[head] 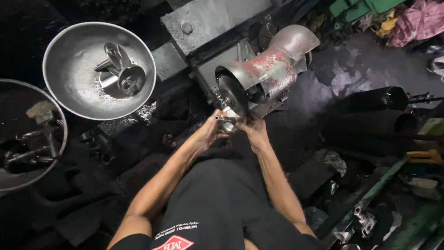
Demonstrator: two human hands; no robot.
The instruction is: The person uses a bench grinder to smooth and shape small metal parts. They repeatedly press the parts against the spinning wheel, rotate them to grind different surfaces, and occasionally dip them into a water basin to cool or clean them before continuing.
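Both forearms extend forward from the black-shirted torso at 6 o'clock and converge near frame centre. The left hand (210, 130) comes in from 7 o'clock, wrist slightly bent, fingers curled and pressed together around the small shiny metal cylindrical part (225, 119); its stub end pokes out just above the thumb. The right hand (254, 132) comes in from 5 o'clock, fingers bunched and gripping the same part from the other side; individual fingertips are too dark to tell apart. The part sits between the two hands, against the lower rim of the round grey wheel (230, 97) of the bench machine with a worn red-and-silver metal hood (273, 67), which lies at 12 to 1 o'clock of the hands. Whether the part touches the wheel face cannot be told. The machine stands on a grey, grimy metal block base (203, 21). At 10 o'clock, a wide shallow silver metal bowl (74, 51) holds several polished metal fittings (119, 69). At 9 o'clock, a second dark round pan (62, 139) holds dull rods and pieces. The floor (342, 78) is black, oily and patchy. Dark cylindrical pipes (374, 99) lie at 3 o'clock, crumpled pink and yellow rags (411, 21) at 1 o'clock, green-painted metal framing (370, 194) at 4 o'clock.
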